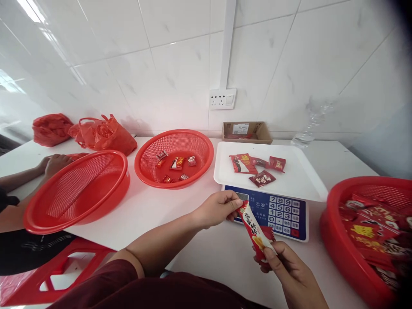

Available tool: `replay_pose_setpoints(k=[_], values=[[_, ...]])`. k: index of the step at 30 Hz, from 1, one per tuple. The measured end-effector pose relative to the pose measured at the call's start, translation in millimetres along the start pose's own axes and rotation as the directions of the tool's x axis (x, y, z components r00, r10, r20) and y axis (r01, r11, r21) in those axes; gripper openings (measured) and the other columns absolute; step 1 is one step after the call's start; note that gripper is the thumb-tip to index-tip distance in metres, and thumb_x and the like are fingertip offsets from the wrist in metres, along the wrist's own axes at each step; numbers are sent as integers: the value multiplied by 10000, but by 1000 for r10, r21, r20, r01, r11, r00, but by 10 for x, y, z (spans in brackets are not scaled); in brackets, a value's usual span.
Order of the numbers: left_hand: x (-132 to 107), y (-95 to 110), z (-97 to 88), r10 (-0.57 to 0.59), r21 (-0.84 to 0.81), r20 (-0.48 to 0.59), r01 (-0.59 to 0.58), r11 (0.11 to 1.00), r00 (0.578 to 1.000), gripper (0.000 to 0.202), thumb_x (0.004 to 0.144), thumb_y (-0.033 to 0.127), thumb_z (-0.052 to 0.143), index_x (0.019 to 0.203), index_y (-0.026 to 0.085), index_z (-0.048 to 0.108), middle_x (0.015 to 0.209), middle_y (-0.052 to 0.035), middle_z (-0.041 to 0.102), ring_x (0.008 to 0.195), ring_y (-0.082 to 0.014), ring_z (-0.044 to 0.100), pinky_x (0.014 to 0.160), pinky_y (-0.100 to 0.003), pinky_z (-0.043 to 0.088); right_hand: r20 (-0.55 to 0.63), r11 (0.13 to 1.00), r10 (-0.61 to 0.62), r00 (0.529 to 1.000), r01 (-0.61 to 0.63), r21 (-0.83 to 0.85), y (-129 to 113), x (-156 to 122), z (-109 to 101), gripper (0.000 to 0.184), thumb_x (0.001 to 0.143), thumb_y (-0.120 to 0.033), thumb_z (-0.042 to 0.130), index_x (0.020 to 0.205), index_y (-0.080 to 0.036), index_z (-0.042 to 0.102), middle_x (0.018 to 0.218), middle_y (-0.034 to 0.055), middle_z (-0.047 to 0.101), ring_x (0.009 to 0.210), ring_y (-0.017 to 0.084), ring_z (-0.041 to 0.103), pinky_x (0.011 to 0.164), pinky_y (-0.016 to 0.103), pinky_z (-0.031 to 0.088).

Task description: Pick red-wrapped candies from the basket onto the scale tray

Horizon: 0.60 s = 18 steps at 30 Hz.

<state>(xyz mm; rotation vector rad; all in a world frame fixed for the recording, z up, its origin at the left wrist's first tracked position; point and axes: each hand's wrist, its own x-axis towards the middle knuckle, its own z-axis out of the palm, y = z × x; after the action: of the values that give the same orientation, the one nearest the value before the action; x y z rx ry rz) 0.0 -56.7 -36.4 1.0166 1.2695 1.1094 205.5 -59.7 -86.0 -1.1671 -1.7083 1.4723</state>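
A long red and white snack packet (252,229) is held slanted between my two hands, in front of the blue weighing scale (265,212). My left hand (220,209) is closed, pinching the packet's upper end. Lower down, my right hand (286,268) grips its bottom end between thumb and fingers. Another red wrapper (268,234) shows behind the packet in the right hand; what it is remains partly hidden. On the scale's white tray (299,171) lie several small red and dark packets (262,178).
A red basket (331,223) heaped with packets stands at right. Left of the scale, another red basket (144,165) contains several packets. An empty-looking red basket (119,189) sits near a co-worker's hands (56,165). Red bags (109,133), a cardboard box (267,133) and a plastic bottle (304,137) line the wall.
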Motion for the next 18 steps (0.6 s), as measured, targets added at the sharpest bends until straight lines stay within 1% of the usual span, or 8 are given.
replay_pose_setpoints(k=[5, 9, 11, 14, 16, 18], values=[[13, -24, -7, -4, -67, -14, 4, 998, 1000, 463, 713, 609, 615, 724, 170, 472, 555, 51, 503, 501, -75, 458, 521, -225, 355, 22, 999, 28, 999, -29, 40, 12, -9, -15, 405, 814, -586, 537, 694, -214, 644, 673, 32, 620, 646, 181, 586, 572, 258, 491], [-5, -52, 52, 3, -157, -18, -6, 988, 1000, 530, 703, 680, 583, 812, 168, 499, 648, 34, 534, 553, -83, 497, 544, -227, 380, -16, 993, 51, 999, -49, 111, 40, -17, 2, 382, 803, -576, 566, 751, -209, 660, 708, 37, 629, 640, 176, 587, 558, 255, 501], [-25, -80, 103, -6, -229, 55, 19, 973, 998, 550, 681, 659, 632, 894, 159, 548, 736, 9, 567, 616, -92, 525, 563, -226, 391, -45, 984, 76, 996, -68, 165, 40, -15, 17, 376, 794, -577, 581, 787, -209, 656, 733, 38, 640, 638, 176, 594, 556, 258, 510], [-53, -130, 180, -65, -313, 221, 134, 940, 973, 559, 615, 564, 754, 961, 147, 617, 841, -29, 617, 693, -107, 555, 600, -229, 396, -57, 973, 97, 994, -83, 216, 29, -7, 36, 368, 792, -570, 594, 805, -206, 645, 738, 38, 647, 629, 170, 593, 553, 258, 516], [-61, -150, 213, -102, -358, 252, 191, 914, 962, 542, 581, 525, 795, 932, 139, 647, 852, -40, 639, 705, -111, 568, 621, -233, 398, -54, 971, 103, 993, -89, 223, 23, -3, 41, 368, 791, -570, 598, 807, -204, 641, 720, 36, 647, 621, 165, 589, 550, 255, 515], [-56, -148, 220, -107, -423, 227, 197, 884, 968, 519, 571, 500, 813, 908, 136, 663, 859, -42, 652, 723, -114, 580, 650, -238, 408, -57, 970, 111, 992, -96, 225, 24, -6, 35, 368, 788, -573, 599, 816, -208, 638, 718, 31, 647, 621, 164, 596, 553, 253, 516]])
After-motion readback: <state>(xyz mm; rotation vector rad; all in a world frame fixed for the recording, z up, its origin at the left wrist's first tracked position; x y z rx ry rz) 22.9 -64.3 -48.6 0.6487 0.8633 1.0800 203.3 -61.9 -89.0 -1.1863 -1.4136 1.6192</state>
